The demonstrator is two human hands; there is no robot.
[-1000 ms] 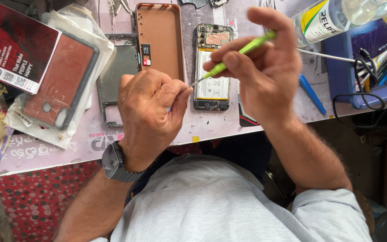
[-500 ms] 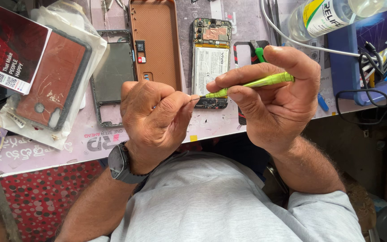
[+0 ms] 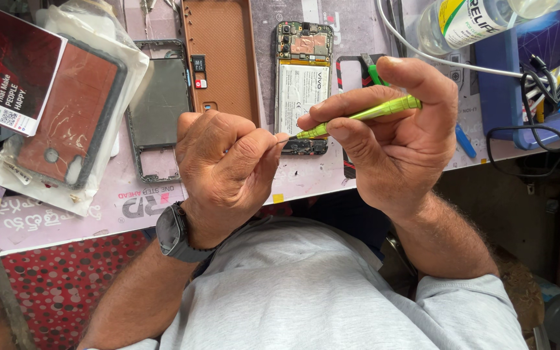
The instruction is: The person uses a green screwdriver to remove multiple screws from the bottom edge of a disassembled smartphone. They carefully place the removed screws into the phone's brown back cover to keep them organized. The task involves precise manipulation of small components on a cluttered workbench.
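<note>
Right hand [image 3: 396, 139] around screwdriver [image 3: 364, 115] (green)

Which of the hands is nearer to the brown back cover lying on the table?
Left. The left hand lies just below the brown back cover, overlapping its lower end in view; the right hand, holding the green screwdriver, is further right, beyond the opened phone.

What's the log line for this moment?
right hand: holds green screwdriver | left hand: fist at its tip | opened phone: on table

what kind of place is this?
Most likely a phone repair bench. An opened phone lies with its battery and board bare, a brown back cover and an empty frame beside it. The right hand holds a green screwdriver toward the left hand.
</note>
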